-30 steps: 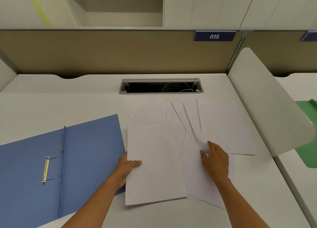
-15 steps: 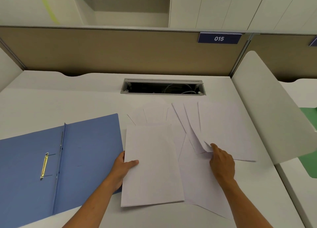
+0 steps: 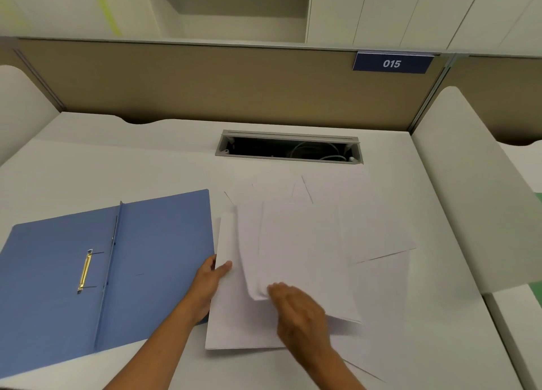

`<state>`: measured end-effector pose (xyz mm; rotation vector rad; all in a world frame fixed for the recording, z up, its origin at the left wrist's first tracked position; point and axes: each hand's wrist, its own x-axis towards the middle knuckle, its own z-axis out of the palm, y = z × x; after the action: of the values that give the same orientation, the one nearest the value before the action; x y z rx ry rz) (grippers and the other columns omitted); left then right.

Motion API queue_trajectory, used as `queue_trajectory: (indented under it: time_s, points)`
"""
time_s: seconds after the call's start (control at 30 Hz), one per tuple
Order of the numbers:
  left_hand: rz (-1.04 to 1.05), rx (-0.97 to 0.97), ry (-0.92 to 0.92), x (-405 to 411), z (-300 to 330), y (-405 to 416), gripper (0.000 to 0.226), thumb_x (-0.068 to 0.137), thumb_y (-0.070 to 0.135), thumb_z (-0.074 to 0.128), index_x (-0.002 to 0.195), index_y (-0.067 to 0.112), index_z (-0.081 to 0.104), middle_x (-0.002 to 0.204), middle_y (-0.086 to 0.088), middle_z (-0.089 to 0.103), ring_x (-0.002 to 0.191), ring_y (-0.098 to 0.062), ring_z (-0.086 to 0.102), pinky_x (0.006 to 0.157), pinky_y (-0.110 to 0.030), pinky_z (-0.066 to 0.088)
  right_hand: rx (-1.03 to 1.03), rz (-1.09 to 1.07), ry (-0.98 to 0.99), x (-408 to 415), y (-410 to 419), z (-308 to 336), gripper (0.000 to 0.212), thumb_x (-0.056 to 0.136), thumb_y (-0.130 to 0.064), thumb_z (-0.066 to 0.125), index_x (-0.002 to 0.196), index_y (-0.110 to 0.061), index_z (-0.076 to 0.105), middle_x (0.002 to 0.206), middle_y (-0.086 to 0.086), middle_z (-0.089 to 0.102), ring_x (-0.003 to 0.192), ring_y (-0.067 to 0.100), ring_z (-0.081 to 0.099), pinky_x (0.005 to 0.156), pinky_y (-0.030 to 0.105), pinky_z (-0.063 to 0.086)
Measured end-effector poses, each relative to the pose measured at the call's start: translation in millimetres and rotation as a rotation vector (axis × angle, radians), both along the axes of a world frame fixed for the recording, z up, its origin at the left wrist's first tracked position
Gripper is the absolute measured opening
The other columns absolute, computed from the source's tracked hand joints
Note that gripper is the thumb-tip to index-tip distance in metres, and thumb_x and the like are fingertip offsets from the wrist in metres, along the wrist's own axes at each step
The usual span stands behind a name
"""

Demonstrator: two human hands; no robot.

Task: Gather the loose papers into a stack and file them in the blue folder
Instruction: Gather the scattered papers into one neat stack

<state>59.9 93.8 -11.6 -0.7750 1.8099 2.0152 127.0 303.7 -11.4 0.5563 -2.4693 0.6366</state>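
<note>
The blue folder (image 3: 88, 272) lies open on the desk at the left, with a brass fastener (image 3: 85, 271) on its left half. Several white sheets lie spread to its right. My left hand (image 3: 209, 284) grips the left edge of a small stack of papers (image 3: 231, 325), thumb on top. My right hand (image 3: 296, 310), blurred by motion, holds a few sheets (image 3: 296, 252) by their near corner, over the stack. More loose sheets (image 3: 378, 234) lie spread further right and behind.
A cable slot (image 3: 289, 147) is cut into the white desk (image 3: 117, 161) behind the papers. A tan partition (image 3: 205, 84) closes the back. A white curved divider (image 3: 475, 202) stands along the right side.
My right hand has picked up sheets from the right spread and swept them left over the stack held by my left hand. The view has shifted slightly right.
</note>
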Motion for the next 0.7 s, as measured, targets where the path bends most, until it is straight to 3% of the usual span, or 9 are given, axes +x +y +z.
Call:
queue_trajectory:
  time_s: [0.07, 0.13, 0.27, 0.37, 0.43, 0.53, 0.6, 0.7]
  points:
    - [0.055, 0.024, -0.021, -1, -5, -4, 0.067, 0.079, 0.063, 0.062, 0.134, 0.027, 0.051, 0.132, 0.002, 0.059, 0.119, -0.021, 0.056, 0.104, -0.047, 0.043, 0.053, 0.112, -0.099, 12, -14, -10, 0.036, 0.07, -0.001, 0.064, 0.101, -0.015, 0.076, 0.099, 0.0, 0.076, 0.09, 0.014, 0.072, 0.085, 0.025, 0.054]
    - [0.063, 0.041, 0.0, 0, -5, -6, 0.078, 0.072, 0.072, 0.061, 0.137, 0.032, 0.047, 0.133, 0.007, 0.057, 0.123, -0.018, 0.053, 0.109, -0.047, 0.038, 0.104, 0.236, -0.251, 20, -24, -13, 0.043, 0.061, -0.017, 0.077, 0.104, -0.023, 0.075, 0.102, -0.007, 0.076, 0.093, 0.008, 0.071, 0.092, 0.022, 0.048]
    - [-0.083, -0.071, 0.097, 3, 0, 2, 0.069, 0.071, 0.04, 0.078, 0.132, 0.026, 0.048, 0.127, 0.005, 0.06, 0.116, -0.017, 0.056, 0.102, -0.04, 0.044, 0.194, 0.436, -0.365, 23, -28, -10, 0.052, 0.06, -0.033, 0.085, 0.11, -0.031, 0.071, 0.108, -0.015, 0.073, 0.098, 0.0, 0.068, 0.092, 0.019, 0.048]
    - [-0.114, -0.183, 0.129, 3, -5, 1, 0.077, 0.067, 0.022, 0.085, 0.131, 0.027, 0.042, 0.124, 0.005, 0.056, 0.115, -0.018, 0.054, 0.095, -0.036, 0.046, 0.313, 0.502, -0.336, 19, -25, -16, 0.045, 0.077, -0.039, 0.075, 0.119, -0.033, 0.063, 0.119, -0.016, 0.068, 0.11, 0.001, 0.063, 0.1, 0.024, 0.045]
    - [-0.13, -0.222, 0.152, 3, -7, 1, 0.082, 0.067, 0.014, 0.085, 0.134, 0.025, 0.039, 0.125, 0.005, 0.054, 0.116, -0.018, 0.052, 0.094, -0.034, 0.045, 0.317, 0.453, -0.336, 16, -19, -21, 0.039, 0.086, -0.048, 0.061, 0.122, -0.032, 0.061, 0.123, -0.014, 0.067, 0.115, 0.003, 0.06, 0.105, 0.025, 0.04]
    - [-0.145, -0.209, 0.191, 4, -6, -1, 0.081, 0.069, 0.008, 0.083, 0.135, 0.025, 0.039, 0.123, 0.007, 0.056, 0.116, -0.016, 0.054, 0.096, -0.035, 0.046, 0.062, 0.226, -0.384, 12, -6, -23, 0.043, 0.094, -0.053, 0.045, 0.124, -0.027, 0.061, 0.13, -0.006, 0.062, 0.121, 0.011, 0.055, 0.11, 0.025, 0.032]
    - [-0.168, -0.212, 0.227, 4, 4, -2, 0.077, 0.071, 0.008, 0.081, 0.131, 0.029, 0.039, 0.12, 0.013, 0.056, 0.111, -0.008, 0.055, 0.098, -0.037, 0.047, -0.138, -0.017, -0.443, 4, 7, -22, 0.046, 0.093, -0.051, 0.046, 0.129, -0.024, 0.056, 0.135, -0.002, 0.057, 0.126, 0.013, 0.048, 0.107, 0.025, 0.032]
    - [-0.216, -0.267, 0.324, 3, 25, -5, 0.078, 0.072, 0.014, 0.081, 0.134, 0.029, 0.036, 0.123, 0.015, 0.053, 0.11, -0.003, 0.054, 0.097, -0.033, 0.046, -0.46, -0.331, -0.614, -12, 28, -14, 0.061, 0.087, -0.044, 0.061, 0.139, -0.018, 0.044, 0.143, 0.003, 0.046, 0.131, 0.018, 0.04, 0.11, 0.029, 0.032]
